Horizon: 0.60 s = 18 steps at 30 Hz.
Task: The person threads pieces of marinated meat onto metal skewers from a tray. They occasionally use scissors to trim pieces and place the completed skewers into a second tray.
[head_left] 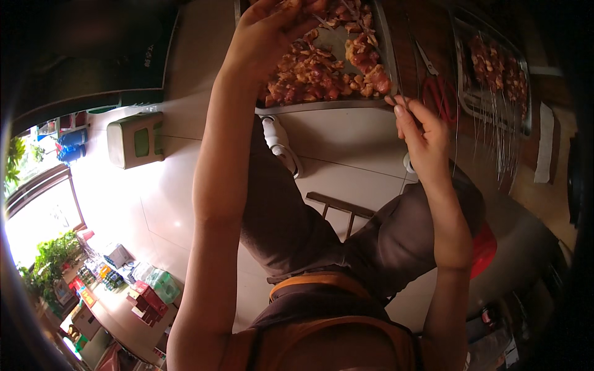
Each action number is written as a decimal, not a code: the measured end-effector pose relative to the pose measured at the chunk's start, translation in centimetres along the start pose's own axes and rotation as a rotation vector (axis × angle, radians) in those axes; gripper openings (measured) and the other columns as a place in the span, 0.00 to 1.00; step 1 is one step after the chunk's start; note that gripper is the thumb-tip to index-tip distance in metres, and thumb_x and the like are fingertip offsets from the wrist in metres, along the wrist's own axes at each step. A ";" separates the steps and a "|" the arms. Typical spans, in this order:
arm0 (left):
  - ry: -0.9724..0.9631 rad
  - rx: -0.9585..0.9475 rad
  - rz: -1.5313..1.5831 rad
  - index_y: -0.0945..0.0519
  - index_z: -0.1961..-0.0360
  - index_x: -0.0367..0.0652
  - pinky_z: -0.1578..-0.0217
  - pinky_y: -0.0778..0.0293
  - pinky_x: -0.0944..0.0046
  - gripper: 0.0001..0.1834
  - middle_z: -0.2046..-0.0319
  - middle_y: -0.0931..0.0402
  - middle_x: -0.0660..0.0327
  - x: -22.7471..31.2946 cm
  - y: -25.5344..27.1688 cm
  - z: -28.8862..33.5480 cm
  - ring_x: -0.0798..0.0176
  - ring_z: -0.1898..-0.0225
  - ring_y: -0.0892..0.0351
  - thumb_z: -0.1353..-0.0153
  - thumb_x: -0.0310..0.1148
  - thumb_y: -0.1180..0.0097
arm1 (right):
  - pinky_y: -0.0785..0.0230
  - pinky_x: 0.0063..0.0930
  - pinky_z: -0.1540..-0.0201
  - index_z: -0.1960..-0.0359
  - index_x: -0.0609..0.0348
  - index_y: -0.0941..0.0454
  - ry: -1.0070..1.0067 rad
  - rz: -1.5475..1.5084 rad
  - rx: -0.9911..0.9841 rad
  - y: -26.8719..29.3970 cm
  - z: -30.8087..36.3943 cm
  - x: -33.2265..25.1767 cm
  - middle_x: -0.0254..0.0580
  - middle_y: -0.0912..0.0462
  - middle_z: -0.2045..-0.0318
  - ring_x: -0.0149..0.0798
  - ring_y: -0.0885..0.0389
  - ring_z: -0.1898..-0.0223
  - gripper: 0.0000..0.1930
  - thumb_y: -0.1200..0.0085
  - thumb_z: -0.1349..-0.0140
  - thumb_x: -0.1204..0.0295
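A metal tray [328,107] of raw marinated meat pieces [309,71] lies in front of me. My right hand [424,127] is at its near right corner, thumb and finger pinched on the end of a thin skewer. Threaded meat chunks [366,59] run from those fingertips up along the tray's right side. My left hand [278,28] reaches over the tray's far left part, its fingers bent near the top edge of the view. Dark and blurred there, they do not show whether they grip anything.
Red-handled scissors [440,99] lie right of the tray. Beyond them, a second metal tray [529,120] holds finished meat skewers [495,68], their thin metal ends sticking out toward me. A bin [133,141] stands on the floor at left. A cluttered table [117,315] is at lower left.
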<state>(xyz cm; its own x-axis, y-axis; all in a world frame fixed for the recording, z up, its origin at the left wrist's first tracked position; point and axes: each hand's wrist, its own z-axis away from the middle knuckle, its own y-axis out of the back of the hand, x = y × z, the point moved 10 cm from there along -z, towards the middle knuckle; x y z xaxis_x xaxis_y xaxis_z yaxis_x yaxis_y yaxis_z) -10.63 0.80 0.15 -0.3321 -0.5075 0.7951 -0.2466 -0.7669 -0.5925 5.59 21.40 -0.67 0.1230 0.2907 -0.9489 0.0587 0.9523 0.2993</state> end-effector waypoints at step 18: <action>-0.098 -0.087 -0.035 0.44 0.32 0.34 0.42 0.26 0.57 0.31 0.43 0.29 0.45 1.2 -1.3 0.1 0.51 0.42 0.26 0.36 0.14 0.52 | 0.43 0.15 0.74 0.51 0.70 0.22 -0.003 0.039 0.003 0.0 0.2 -0.5 0.28 0.27 0.78 0.19 0.37 0.78 0.13 0.49 0.31 0.73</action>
<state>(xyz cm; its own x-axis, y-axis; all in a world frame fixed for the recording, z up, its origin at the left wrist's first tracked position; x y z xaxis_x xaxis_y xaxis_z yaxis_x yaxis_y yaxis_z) -10.60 1.12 1.92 -0.2320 -0.5202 0.8220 -0.3358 -0.7502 -0.5695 5.69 21.21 -0.20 0.1284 0.3274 -0.9361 0.0568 0.9399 0.3366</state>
